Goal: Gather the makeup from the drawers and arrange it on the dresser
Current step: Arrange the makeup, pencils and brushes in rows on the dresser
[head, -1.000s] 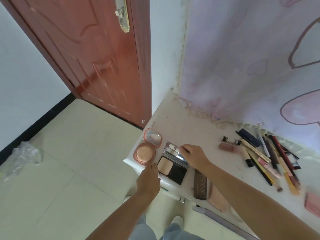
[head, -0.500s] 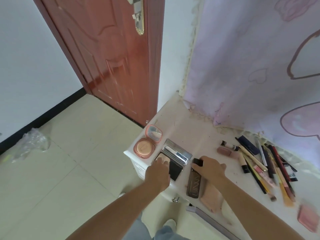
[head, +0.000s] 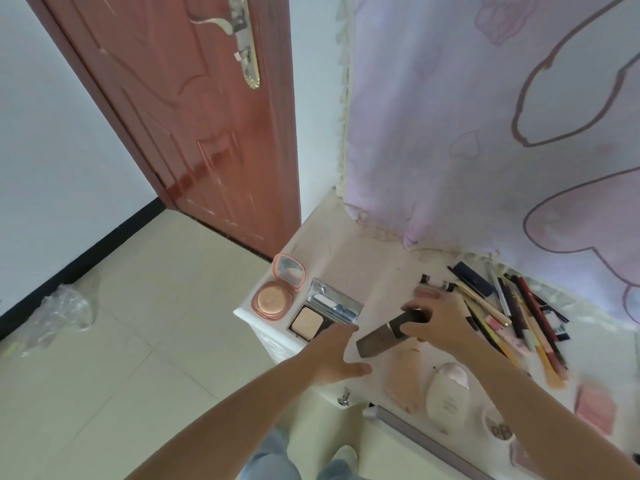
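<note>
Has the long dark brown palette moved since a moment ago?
Yes. The long dark brown palette, earlier flat beside the open black square compact, is now lifted and tilted in the right hand.

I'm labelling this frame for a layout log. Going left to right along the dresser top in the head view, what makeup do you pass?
Round pink compact → square black powder compact → dark palette held in the right hand → white bottle → spread of pencils and tubes.
</note>
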### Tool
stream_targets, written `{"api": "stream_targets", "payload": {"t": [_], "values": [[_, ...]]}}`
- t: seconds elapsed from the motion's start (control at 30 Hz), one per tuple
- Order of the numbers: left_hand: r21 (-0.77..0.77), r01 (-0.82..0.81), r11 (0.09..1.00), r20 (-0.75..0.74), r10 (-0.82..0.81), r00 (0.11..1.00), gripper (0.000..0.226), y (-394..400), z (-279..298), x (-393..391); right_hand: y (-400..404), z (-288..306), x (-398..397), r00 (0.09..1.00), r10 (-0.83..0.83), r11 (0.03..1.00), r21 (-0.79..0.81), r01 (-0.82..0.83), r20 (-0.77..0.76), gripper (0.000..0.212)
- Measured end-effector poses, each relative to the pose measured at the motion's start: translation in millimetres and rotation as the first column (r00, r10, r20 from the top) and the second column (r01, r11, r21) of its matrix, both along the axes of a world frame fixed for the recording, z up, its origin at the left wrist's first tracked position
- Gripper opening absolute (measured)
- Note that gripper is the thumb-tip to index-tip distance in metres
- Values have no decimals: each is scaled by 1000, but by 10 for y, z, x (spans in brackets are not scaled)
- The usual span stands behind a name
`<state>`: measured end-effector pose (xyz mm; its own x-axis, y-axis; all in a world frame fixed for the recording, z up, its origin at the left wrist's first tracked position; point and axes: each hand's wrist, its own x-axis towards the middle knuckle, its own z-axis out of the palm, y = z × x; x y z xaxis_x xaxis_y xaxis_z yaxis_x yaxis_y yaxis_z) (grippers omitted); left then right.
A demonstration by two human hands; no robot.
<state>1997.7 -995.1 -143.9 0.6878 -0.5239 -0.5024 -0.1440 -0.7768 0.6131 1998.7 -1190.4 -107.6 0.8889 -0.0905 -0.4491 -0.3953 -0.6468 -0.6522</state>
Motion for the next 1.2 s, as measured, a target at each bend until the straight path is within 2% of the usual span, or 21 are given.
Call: {"api": "stream_targets", "payload": {"t": [0.07, 0.17, 0.27, 0.4, 0.47, 0.6, 0.67, 0.8, 0.93, 1.0, 1.1, 1.2], "values": [[-49, 20, 999, 57, -18, 998, 69, -133, 78, 14, -46, 159, -79, 995, -67, 985, 165, 54, 74, 18], [-106, 15, 994, 296, 17, 955, 41, -287, 231, 82, -105, 353, -145, 985, -167, 912, 385, 140, 37, 25], [-88, 168, 982, 528, -97, 844, 38, -306, 344, 176, -184, 460, -170, 994, -111, 907, 407, 111, -23, 17], [18, 321, 947, 709, -239, 664, 36, -260, 520, 367, -212, 457, -151, 977, -212, 854, 488, 181, 7, 10], [49, 360, 932, 733, -278, 621, 34, -239, 504, 458, -178, 440, -119, 968, -252, 830, 517, 209, 13, 10], [66, 305, 950, 641, -275, 717, 38, -254, 394, 461, -134, 360, -42, 959, -280, 823, 503, 262, -42, 10], [69, 298, 952, 639, -271, 720, 39, -273, 363, 457, -131, 332, -30, 961, -270, 830, 492, 264, -61, 10], [50, 323, 945, 693, -266, 670, 36, -242, 374, 525, -174, 369, -37, 964, -262, 819, 519, 244, -40, 8], [110, 412, 904, 781, -335, 527, 27, -244, 456, 577, -150, 422, -64, 968, -250, 838, 501, 218, -3, 11], [116, 403, 908, 791, -330, 516, 27, -125, 452, 622, -298, 465, -90, 945, -327, 821, 499, 278, 11, 10], [38, 315, 948, 811, -214, 544, 35, 262, 471, 730, -768, 602, -191, 850, -527, 736, 504, 451, 10, 12], [20, 328, 944, 866, -181, 466, 35, 325, 562, 819, -835, 675, -243, 878, -475, 789, 474, 392, 64, 9]]}}
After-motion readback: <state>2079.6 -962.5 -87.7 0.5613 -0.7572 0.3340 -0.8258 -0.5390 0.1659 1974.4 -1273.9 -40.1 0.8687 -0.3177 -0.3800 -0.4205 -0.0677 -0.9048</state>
